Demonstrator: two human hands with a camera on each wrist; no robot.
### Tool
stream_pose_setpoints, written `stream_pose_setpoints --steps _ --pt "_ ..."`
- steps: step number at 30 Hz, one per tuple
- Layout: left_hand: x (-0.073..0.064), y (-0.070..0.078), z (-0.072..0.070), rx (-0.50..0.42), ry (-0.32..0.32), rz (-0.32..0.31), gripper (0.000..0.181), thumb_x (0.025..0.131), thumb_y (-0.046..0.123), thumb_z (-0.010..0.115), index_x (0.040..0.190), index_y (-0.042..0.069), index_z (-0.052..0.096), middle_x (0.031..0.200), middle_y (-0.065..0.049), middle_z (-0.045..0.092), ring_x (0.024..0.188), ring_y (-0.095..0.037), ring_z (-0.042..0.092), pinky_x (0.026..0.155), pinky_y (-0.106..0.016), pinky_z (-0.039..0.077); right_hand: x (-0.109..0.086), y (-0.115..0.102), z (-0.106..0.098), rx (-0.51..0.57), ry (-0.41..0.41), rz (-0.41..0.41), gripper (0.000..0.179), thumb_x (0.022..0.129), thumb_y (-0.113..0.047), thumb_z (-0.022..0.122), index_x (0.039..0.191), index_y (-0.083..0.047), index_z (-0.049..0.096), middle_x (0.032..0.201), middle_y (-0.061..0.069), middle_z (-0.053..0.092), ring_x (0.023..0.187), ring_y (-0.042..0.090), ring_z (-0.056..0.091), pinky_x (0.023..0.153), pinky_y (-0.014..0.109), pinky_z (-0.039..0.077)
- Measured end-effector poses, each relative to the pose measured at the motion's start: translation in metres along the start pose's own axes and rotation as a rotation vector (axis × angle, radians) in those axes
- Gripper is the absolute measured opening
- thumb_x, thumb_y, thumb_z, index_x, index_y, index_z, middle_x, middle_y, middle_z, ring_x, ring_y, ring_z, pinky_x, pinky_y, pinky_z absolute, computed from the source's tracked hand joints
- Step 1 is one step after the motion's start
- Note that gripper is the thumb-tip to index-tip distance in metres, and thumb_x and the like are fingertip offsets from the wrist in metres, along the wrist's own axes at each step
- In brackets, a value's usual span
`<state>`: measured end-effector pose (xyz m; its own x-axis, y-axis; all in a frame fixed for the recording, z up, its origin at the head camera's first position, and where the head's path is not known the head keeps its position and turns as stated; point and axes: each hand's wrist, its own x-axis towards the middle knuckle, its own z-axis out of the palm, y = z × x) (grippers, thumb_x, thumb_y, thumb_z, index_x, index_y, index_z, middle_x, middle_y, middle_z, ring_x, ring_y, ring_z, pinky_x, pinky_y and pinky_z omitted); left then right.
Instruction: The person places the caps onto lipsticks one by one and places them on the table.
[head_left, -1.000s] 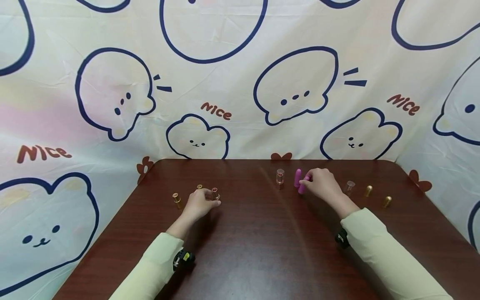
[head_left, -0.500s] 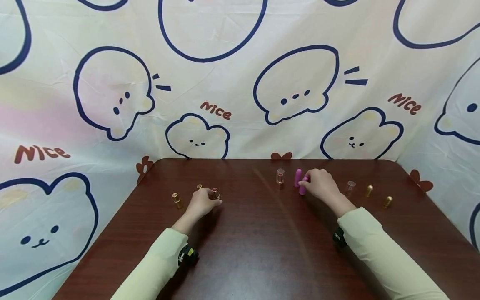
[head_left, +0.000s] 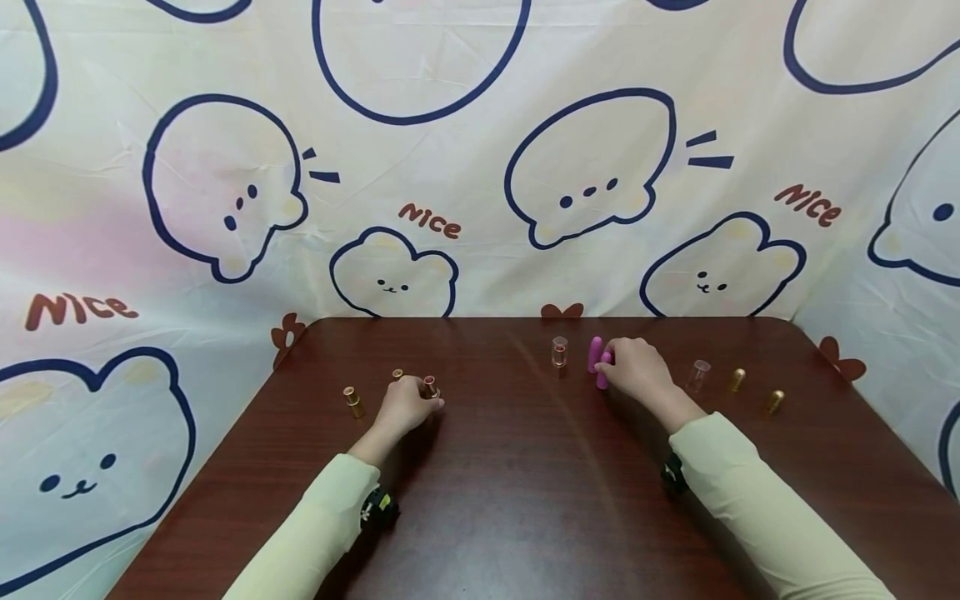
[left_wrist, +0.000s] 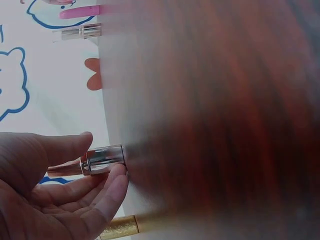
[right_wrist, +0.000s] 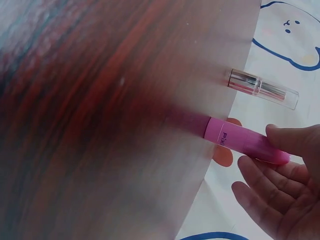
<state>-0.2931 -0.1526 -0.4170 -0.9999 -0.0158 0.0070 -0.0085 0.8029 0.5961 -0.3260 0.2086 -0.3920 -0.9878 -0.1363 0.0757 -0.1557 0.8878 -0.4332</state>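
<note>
My left hand [head_left: 403, 407] is at the left of the table, its thumb and fingers about an uncapped lipstick [left_wrist: 104, 159] that stands upright with a silvery base. A gold lipstick tube [left_wrist: 122, 227] stands beside those fingers. On the right, my right hand [head_left: 637, 367] pinches the upper end of a pink lipstick tube [right_wrist: 240, 138], thumb on one side and fingers on the other. Its lower end is at the tabletop. Just behind it stands a second pink tube [head_left: 595, 354]. A clear-capped lipstick [right_wrist: 262, 88] is to the left of the pink pair.
Another gold lipstick tube [head_left: 352, 402] stands left of my left hand. Right of my right hand are a clear cap [head_left: 698, 375] and two gold caps, one nearer [head_left: 776, 402] and one farther [head_left: 738, 379]. A cartoon-printed cloth [head_left: 480, 275] hangs behind the brown table [head_left: 510, 500].
Both hands stay at the same lipsticks with almost no movement. My left forearm has shifted slightly right, and my right forearm slightly left.
</note>
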Motion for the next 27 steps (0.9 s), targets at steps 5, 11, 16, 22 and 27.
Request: stream_pose_setpoints --steps 5,11,16,22,27 --pt "0.000 0.003 0.000 0.004 0.001 -0.005 0.016 0.085 0.015 0.076 0.078 0.006 0.065 0.069 -0.002 0.056 0.063 -0.018 0.048 0.058 -0.030 0.039 0.000 0.000 -0.001 -0.010 -0.005 -0.002 0.023 0.090 -0.019 0.071 0.100 0.001 0.066 0.074 0.008 0.062 0.066 0.023 0.056 0.058 0.031 0.048" --pt "0.000 0.003 0.000 0.013 0.003 -0.020 0.017 0.085 0.015 0.076 0.079 0.005 0.064 0.070 -0.004 0.056 0.062 -0.020 0.050 0.056 -0.030 0.039 -0.002 0.001 -0.004 -0.014 -0.013 -0.006 0.031 0.089 -0.019 0.072 0.108 0.004 0.066 0.081 0.011 0.064 0.069 0.024 0.057 0.063 0.034 0.051" --pt "0.001 0.002 0.001 0.018 0.006 -0.013 0.018 0.084 0.015 0.076 0.076 0.005 0.064 0.068 -0.005 0.056 0.060 -0.019 0.050 0.054 -0.029 0.039 -0.008 0.005 -0.014 -0.022 -0.025 0.006 0.043 0.087 -0.021 0.074 0.117 0.007 0.062 0.101 0.023 0.066 0.082 0.031 0.062 0.072 0.043 0.054" --pt "0.000 0.001 0.001 0.018 0.011 0.006 0.021 0.084 0.016 0.076 0.072 0.007 0.063 0.064 -0.004 0.055 0.057 -0.018 0.049 0.051 -0.028 0.038 -0.021 0.011 -0.030 -0.023 -0.031 0.036 0.048 0.086 -0.021 0.076 0.120 0.009 0.059 0.109 0.027 0.064 0.092 0.039 0.063 0.081 0.062 0.047" --pt "-0.001 0.001 0.000 0.014 0.017 0.027 0.021 0.084 0.017 0.076 0.070 0.008 0.064 0.062 -0.003 0.055 0.056 -0.017 0.048 0.051 -0.028 0.037 -0.030 0.021 -0.041 -0.036 -0.010 0.061 0.049 0.086 -0.022 0.075 0.120 0.010 0.059 0.108 0.028 0.063 0.091 0.039 0.062 0.081 0.065 0.045"
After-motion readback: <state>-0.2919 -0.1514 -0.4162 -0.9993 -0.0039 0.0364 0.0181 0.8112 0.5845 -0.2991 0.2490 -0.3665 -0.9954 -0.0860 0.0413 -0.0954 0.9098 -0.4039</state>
